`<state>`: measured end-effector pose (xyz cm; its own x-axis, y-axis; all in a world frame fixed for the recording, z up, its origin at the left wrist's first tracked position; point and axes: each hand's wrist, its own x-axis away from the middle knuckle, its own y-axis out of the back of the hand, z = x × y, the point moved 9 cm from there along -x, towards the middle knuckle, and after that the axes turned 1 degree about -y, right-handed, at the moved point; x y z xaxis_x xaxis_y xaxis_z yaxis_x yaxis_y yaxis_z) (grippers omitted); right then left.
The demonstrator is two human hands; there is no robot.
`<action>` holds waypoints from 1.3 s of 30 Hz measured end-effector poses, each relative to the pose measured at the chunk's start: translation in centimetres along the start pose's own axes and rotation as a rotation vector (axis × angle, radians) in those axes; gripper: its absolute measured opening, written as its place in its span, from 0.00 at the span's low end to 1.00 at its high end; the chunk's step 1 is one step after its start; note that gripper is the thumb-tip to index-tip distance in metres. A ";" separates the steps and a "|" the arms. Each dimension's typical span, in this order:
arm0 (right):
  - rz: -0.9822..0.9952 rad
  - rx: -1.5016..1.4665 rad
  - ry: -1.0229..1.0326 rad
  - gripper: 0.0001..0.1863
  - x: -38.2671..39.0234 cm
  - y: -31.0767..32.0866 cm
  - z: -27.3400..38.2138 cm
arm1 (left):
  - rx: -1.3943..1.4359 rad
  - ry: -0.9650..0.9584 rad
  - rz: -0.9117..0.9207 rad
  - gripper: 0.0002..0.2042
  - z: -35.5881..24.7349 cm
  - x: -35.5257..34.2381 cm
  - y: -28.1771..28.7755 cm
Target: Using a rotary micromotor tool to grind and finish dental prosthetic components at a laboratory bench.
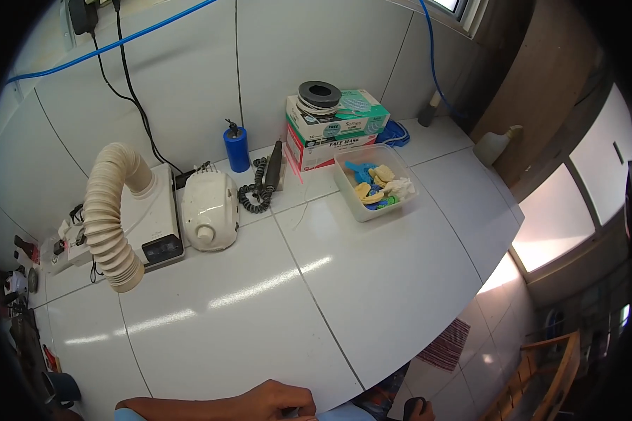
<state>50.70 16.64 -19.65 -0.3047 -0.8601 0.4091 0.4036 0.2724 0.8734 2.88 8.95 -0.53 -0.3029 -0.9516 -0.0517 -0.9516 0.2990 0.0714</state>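
My left forearm lies across the near edge of the white tiled worktop. Its sleeve is light blue, and my left hand point(281, 401) is curled closed with nothing seen in it; the undersides of the fingers are cut off by the lower edge. Lower right, past the worktop's edge, part of my right hand point(423, 412) shows. Its fingers are round a dark rounded object point(411, 406), whose kind I cannot make out. Neither hand touches the items at the back. Nearest those hands stretches bare worktop point(260, 337).
Left stand a white machine with a ribbed hose point(109, 224), a cream control unit point(209, 210) and a corded black handpiece point(273, 168). A blue torch point(237, 149), stacked boxes point(337, 130) topped by a spool point(319, 95), and a plastic tub point(364, 210) of yellow casts stand behind.
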 end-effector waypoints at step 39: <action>-0.224 0.146 1.902 0.12 16.5 1.5 75.4 | -1.404 0.007 -1.150 0.42 -5.2 -2.5 24.7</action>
<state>-18.76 35.39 8.35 0.9114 -0.1208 -0.3934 0.4012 0.0479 0.9147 -19.60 18.35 6.56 0.4046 -0.6194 -0.6728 0.0846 -0.7072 0.7019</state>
